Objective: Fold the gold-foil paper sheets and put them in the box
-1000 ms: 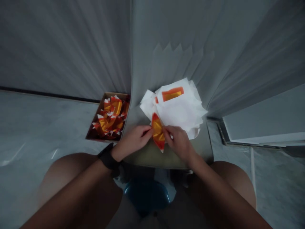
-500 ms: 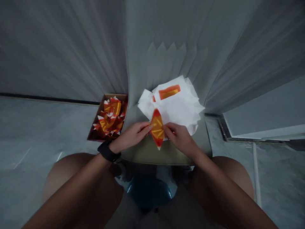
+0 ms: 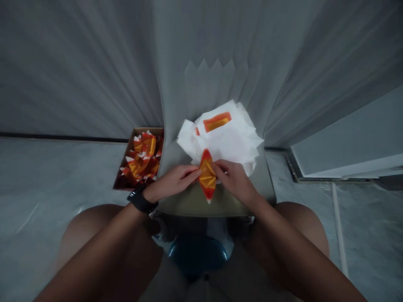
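Note:
A folded paper piece, gold in the middle with red-orange pointed ends, is held upright between both hands. My left hand, with a black watch on the wrist, pinches its left edge between thumb and fingers. On the opposite edge, my right hand pinches it the same way; some of its fingertips are hidden. Just behind lies a stack of white paper sheets on a chair seat. The top sheet carries an orange and gold rectangle.
Left of the chair, an open box holds several folded orange and gold pieces. The chair's grey backrest rises behind the paper. Grey curtains hang at both sides. Something blue and shiny lies below, between the knees.
The view has shifted a little, moving the chair and box leftward in the picture. Both hands still pinch the folded paper; the right fingers sit slightly further over its edge.

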### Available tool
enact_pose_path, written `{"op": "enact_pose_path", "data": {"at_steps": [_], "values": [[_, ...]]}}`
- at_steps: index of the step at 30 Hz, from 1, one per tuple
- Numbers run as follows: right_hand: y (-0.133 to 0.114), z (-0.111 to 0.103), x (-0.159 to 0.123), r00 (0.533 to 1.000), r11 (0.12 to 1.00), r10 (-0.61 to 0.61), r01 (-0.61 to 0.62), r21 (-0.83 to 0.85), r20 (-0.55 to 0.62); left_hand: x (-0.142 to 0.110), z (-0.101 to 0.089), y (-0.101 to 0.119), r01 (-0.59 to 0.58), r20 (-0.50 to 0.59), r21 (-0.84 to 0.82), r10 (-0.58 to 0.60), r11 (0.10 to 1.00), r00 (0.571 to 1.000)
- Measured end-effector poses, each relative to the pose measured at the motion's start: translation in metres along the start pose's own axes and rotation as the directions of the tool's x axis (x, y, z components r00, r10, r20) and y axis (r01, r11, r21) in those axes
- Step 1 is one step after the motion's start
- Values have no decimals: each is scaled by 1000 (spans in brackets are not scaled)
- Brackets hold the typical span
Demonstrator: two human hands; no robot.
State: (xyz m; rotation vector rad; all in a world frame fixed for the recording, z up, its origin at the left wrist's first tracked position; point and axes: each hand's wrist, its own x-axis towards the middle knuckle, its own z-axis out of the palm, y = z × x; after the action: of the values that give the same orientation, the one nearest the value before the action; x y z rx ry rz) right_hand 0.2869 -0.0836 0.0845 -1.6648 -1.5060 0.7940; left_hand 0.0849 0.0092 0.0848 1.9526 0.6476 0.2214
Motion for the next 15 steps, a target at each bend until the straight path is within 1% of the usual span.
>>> {"op": "enact_pose_path", "data": {"at_steps": [2,3,6,8,11,15], "values": [[-1,2,0,1000,999,-10,10,-48,-3,1,2,-1,15,-9,0,-15,1000,1000],[-2,3,0,1000,997,-19,18,-69,-2,2,4,-1,25,-37,-8,-25,1000,999],[-6,6,-2,999,994,-46,47,-104,12,3,8,-1,41,-175,-42,-48,998,983],[-7,6,-2,998,992,-52,54,-117,18,4,9,-1,29,-240,-35,-37,999,970],[-6,4,-1,999,995,-40,42,-88,19,4,8,-1,4,-250,6,-2,1000,968],[-1,2,8,1000,997,14,-16,77,23,6,3,-3,-6,-243,-7,4,1000,970]]}}
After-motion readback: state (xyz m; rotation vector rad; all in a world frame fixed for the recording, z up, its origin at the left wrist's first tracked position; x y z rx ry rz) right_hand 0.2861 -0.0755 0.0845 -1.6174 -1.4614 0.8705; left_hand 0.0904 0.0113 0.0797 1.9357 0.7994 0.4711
